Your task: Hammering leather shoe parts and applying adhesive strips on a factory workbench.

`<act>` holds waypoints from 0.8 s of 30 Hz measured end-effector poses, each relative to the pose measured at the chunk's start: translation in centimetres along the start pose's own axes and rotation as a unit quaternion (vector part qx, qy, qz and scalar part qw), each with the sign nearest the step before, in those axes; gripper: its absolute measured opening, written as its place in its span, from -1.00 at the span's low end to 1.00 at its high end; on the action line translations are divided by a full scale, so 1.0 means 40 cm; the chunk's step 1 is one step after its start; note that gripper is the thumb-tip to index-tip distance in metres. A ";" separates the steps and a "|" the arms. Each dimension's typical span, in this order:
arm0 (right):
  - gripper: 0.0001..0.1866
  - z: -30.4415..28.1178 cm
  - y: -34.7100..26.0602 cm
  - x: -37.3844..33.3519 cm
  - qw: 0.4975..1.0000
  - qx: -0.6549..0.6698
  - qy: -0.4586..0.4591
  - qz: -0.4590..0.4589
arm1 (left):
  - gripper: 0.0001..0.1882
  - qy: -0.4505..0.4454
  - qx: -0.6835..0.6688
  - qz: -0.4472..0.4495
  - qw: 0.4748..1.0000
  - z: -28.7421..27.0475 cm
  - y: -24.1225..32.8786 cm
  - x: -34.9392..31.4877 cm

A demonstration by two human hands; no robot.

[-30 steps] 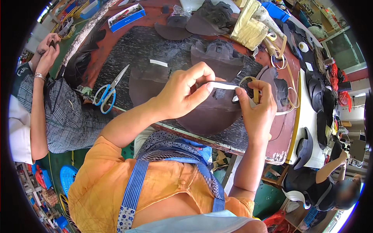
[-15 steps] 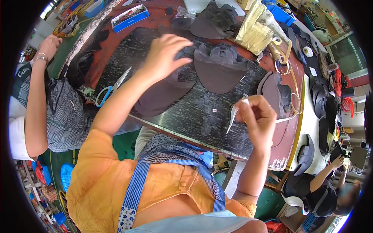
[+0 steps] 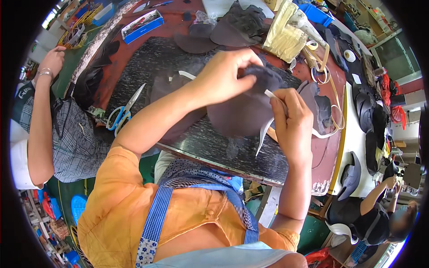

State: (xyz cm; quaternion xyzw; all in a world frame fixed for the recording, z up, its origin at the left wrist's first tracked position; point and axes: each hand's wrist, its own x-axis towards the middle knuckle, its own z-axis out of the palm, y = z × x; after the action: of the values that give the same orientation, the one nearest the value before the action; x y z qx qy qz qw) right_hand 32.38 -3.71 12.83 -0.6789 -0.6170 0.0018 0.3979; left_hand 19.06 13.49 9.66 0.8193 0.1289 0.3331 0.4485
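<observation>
My left hand (image 3: 230, 78) pinches the black upper edge of a dark brown, rounded piece (image 3: 234, 118), soft and sheet-like, raised off the black speckled board (image 3: 196, 143). On its right, my right hand (image 3: 292, 116) grips a narrow white strip (image 3: 262, 137) between thumb and fingers; one end sticks up above the fingertips and a tail hangs below. Another dark piece (image 3: 176, 123) lies on the board, partly beneath my left forearm. White-bladed scissors (image 3: 126, 109) with blue handles rest open by the board's left edge.
Stacked dark pieces (image 3: 239, 27) and a blue-sided box of tools (image 3: 143, 27) sit at the back. A yellow-wrapped block (image 3: 283, 33) stands near loops of pale tape (image 3: 324, 67). To the left is another person's arm (image 3: 41, 120); a further person (image 3: 373, 214) works at far right.
My left hand has come right and down and taken hold of the dark rounded piece, lifting it toward me. My right hand, still with the white strip, has shifted slightly up and left.
</observation>
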 end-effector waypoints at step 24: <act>-0.62 -0.037 0.030 -0.050 0.986 -0.088 0.081 0.115 | -0.90 0.043 0.007 0.007 0.999 -0.008 0.098 -0.131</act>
State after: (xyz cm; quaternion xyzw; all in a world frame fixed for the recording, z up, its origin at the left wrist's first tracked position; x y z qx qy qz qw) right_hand 33.63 -6.08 12.21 -0.7758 -0.4984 -0.0616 0.3821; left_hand 14.60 8.84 10.74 0.8082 0.1444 0.3702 0.4346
